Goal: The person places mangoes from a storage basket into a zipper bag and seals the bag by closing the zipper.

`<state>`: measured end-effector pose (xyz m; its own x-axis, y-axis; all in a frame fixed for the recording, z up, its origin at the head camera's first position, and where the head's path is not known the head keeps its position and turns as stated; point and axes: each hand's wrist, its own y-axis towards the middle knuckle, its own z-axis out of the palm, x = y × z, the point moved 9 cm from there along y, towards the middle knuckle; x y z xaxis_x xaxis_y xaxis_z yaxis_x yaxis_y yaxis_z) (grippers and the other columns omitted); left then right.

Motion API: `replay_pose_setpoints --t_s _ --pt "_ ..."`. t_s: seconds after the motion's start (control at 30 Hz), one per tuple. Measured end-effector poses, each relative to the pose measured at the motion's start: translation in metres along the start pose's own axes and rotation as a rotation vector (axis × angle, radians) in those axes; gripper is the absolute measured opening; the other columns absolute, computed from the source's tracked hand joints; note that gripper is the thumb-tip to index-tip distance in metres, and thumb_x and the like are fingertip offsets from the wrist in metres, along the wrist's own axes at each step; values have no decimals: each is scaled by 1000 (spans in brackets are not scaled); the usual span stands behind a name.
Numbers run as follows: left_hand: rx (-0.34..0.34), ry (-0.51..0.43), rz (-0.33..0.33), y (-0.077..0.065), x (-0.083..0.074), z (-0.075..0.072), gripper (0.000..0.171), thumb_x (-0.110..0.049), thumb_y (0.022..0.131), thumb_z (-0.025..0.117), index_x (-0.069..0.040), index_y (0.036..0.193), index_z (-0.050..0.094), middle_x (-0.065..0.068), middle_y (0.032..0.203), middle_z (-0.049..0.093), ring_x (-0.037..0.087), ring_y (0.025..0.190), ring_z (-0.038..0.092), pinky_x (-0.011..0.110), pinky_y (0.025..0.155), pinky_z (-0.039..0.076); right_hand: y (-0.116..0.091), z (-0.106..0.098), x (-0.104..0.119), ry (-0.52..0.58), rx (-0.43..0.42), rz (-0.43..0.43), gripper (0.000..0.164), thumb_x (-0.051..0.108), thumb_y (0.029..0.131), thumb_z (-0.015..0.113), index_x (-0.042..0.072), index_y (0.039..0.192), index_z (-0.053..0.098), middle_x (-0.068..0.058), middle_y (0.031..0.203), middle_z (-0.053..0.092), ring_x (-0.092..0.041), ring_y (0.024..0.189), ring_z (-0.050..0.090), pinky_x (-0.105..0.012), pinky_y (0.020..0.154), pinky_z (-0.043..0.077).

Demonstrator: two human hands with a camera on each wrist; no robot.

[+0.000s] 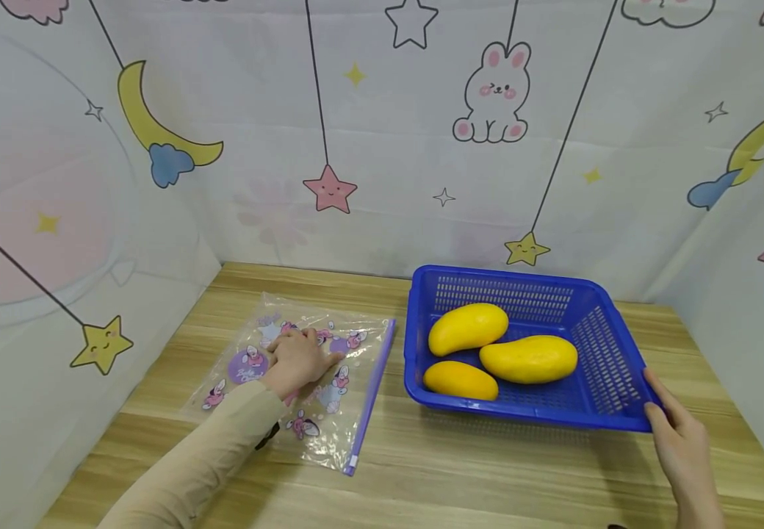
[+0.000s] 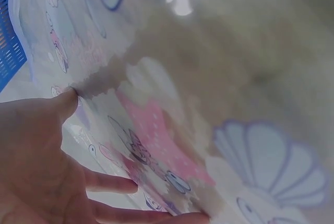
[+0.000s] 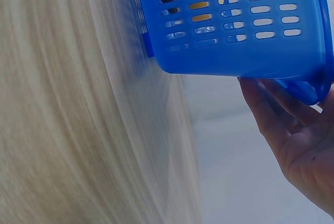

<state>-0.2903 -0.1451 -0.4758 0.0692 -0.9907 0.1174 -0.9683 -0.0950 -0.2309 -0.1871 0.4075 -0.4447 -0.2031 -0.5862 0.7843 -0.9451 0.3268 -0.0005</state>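
Note:
In the head view, my left hand (image 1: 299, 360) rests with spread fingers on a clear zip bag (image 1: 319, 448) lying flat on the table. The bag has a purple slider edge and printed pink and purple cartoon figures. The left wrist view shows the fingertips (image 2: 68, 98) against its plastic. To the right stands a blue plastic basket (image 1: 521, 417) with slotted walls, holding three yellow mangoes (image 1: 530, 360). My right hand (image 1: 682, 444) holds the basket's right end by the rim near the front corner; in the right wrist view its fingers (image 3: 258, 104) reach under the rim.
The wood-grain table (image 1: 461, 477) carries both the bag and the basket. A white cloth (image 1: 395, 147) printed with stars, moons and a rabbit hangs behind it and along both sides. The bag's purple edge lies close to the basket's left side.

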Motion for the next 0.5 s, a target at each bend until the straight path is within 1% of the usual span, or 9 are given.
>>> replay_pose_setpoints --t_s 0.13,0.37,0.5 --pt "1 0 -4 -1 0 -1 94 -72 89 40 9 137 38 48 124 44 62 107 52 63 83 52 0 -1 0 -4 -3 1 46 30 103 36 37 148 29 7 152 30 17 121 35 7 74 32" --pt "4 2 -20 -2 0 -2 93 -71 90 39 9 137 38 47 125 44 61 106 53 62 84 53 1 0 -2 -7 13 18 46 31 103 35 38 148 28 2 153 28 10 128 34 7 74 32" --pt "13 9 -31 -2 0 -1 94 -72 90 37 9 137 37 47 124 44 59 102 55 60 80 54 1 1 -1 -7 15 22 46 31 103 35 38 148 27 2 154 28 9 129 34 7 74 32"
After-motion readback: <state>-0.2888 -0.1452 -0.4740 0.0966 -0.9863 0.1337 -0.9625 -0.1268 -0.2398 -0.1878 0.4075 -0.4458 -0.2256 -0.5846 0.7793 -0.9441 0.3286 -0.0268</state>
